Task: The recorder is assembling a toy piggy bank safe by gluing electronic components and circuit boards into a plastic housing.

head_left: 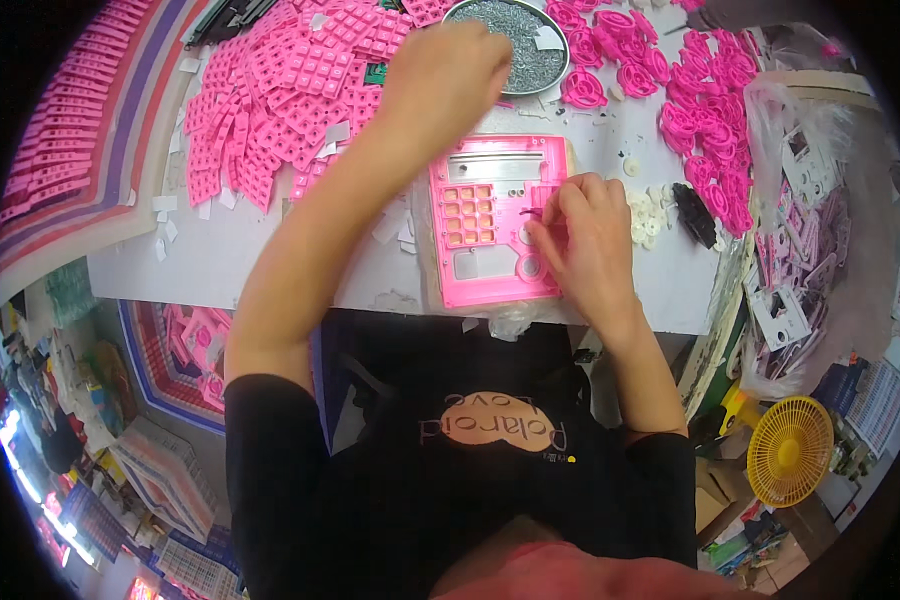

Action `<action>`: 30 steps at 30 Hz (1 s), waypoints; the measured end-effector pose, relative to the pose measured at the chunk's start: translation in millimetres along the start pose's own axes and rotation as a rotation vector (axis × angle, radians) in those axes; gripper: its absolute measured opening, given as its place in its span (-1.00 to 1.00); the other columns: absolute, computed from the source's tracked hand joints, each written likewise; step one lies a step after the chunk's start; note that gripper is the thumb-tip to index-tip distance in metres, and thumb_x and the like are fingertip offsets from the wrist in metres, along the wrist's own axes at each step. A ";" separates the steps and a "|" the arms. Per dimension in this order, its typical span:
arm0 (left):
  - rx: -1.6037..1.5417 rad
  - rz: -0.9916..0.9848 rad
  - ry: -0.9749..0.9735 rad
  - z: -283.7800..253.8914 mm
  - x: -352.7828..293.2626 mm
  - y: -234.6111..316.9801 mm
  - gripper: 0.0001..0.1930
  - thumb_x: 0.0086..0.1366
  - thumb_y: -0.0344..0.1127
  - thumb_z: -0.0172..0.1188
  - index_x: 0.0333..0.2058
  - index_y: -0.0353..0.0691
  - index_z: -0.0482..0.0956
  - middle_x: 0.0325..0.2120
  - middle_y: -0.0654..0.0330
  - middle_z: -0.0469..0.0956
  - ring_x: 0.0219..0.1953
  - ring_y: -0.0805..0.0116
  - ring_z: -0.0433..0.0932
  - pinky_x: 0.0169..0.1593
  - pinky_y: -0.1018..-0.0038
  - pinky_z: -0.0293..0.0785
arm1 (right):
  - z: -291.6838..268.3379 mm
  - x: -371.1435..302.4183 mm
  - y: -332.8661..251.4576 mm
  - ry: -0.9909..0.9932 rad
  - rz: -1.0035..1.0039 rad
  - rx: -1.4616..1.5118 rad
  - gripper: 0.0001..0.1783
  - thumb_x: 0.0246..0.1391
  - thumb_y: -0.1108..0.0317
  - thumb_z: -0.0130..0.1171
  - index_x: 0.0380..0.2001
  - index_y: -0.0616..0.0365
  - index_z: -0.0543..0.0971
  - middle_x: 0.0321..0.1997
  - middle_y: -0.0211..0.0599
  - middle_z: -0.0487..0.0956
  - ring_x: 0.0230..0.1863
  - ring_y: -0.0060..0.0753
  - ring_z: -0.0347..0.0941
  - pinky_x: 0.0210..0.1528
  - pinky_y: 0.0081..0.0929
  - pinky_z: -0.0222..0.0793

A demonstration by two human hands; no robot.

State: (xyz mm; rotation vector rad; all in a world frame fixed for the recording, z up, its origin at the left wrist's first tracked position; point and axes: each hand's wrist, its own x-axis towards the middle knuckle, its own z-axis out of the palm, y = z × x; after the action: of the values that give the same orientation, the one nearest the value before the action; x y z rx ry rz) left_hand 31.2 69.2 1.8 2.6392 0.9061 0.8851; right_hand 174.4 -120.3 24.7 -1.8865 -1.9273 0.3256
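Observation:
A pink plastic panel (pixel 490 291) lies in front of me on the worktable, with a grid of square openings at its left and round openings at its lower right. My right hand (pixel 588 235) is over the panel's right side, thumb and fingers drawn together. A small dark piece shows beside those fingertips; whatever they pinch is hidden. My left hand (pixel 450 78) is at the near left edge of a round metal bowl (pixel 566 72) full of small screws (pixel 515 30). Its fingers are curled, and I cannot see what is in them.
Left of the bowl is a heap of pink keypad pieces (pixel 270 95). Pink ring-shaped parts (pixel 705 130) and white round pieces (pixel 648 222) lie to the right, near a black object (pixel 694 214). A plastic bag of parts (pixel 795 250) and a yellow fan (pixel 790 452) stand farther right.

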 end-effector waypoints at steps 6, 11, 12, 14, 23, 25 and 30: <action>0.182 -0.087 -0.333 33.8 36.7 -23.4 -0.79 0.16 -0.20 0.15 -0.49 -0.18 0.67 -0.45 0.02 0.64 -0.26 0.01 0.61 -0.16 0.07 0.43 | -25.0 8.2 21.2 0.154 -0.139 0.194 -0.63 -0.16 0.32 0.47 -0.29 0.12 0.51 -0.19 -0.21 0.47 -0.16 -0.06 0.36 -0.07 -0.21 0.26; 0.209 0.031 -0.153 36.3 42.4 -18.5 -0.77 0.17 -0.20 0.13 -0.49 -0.20 0.66 -0.45 -0.02 0.64 -0.31 0.01 0.61 -0.18 0.03 0.42 | -120.6 74.6 79.1 0.981 -0.198 0.680 -0.53 0.04 0.40 0.33 0.00 0.30 0.44 -0.13 -0.19 0.52 -0.06 -0.32 0.46 0.07 -0.41 0.40; 0.247 0.019 -0.159 39.0 40.4 -24.4 -0.76 0.18 -0.19 0.12 -0.49 -0.20 0.66 -0.45 -0.02 0.64 -0.31 0.01 0.62 -0.17 0.03 0.41 | -133.2 92.5 79.5 0.915 -0.182 0.822 -0.53 0.08 0.37 0.29 0.02 0.34 0.42 -0.17 -0.19 0.52 -0.10 -0.29 0.48 0.06 -0.37 0.42; 0.286 -0.048 -0.204 38.1 45.2 -27.2 -0.75 0.18 -0.16 0.12 -0.48 -0.19 0.66 -0.42 -0.03 0.64 -0.29 0.02 0.62 -0.15 0.03 0.41 | -151.5 107.7 76.0 0.521 -0.023 0.942 -0.55 0.20 0.28 0.18 0.02 0.41 0.38 -0.20 -0.19 0.50 -0.19 -0.20 0.50 0.13 -0.17 0.41; 0.094 0.248 -0.252 -25.9 -41.6 63.8 -0.92 0.17 -0.25 0.27 -0.38 -0.02 0.59 -0.40 0.32 0.56 -0.27 0.29 0.53 -0.05 0.11 0.23 | -80.5 56.7 34.7 -0.060 -0.261 1.325 -0.52 0.12 0.22 0.29 0.05 0.14 0.41 -0.55 -0.37 0.48 -0.51 -0.42 0.41 -0.33 -0.35 0.40; -0.156 0.198 -0.183 -32.4 -69.2 83.5 -0.93 0.12 -0.29 0.28 -0.45 -0.02 0.55 -0.46 0.40 0.54 -0.35 0.35 0.49 -0.07 0.17 0.23 | -67.3 35.1 11.7 0.013 -0.273 1.418 -0.57 0.14 0.25 0.28 0.01 0.07 0.39 -0.67 -0.45 0.41 -0.64 -0.50 0.32 -0.49 -0.40 0.32; -0.494 -0.048 -0.212 -31.7 -98.0 93.7 -0.86 0.11 -0.36 0.37 -0.33 -0.03 0.65 -0.44 0.42 0.64 -0.35 0.43 0.55 -0.07 0.28 0.18 | -62.6 14.8 -15.9 -0.009 -0.358 1.693 -0.66 0.07 0.50 0.29 -0.09 0.23 0.46 -0.52 -0.29 0.50 -0.51 -0.45 0.38 -0.37 -0.40 0.41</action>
State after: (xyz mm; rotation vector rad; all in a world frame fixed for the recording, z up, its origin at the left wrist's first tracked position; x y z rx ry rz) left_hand -4.0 -64.7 15.9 2.2210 0.6006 0.6913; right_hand 188.6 -114.2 89.2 -0.3926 -1.0642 1.2726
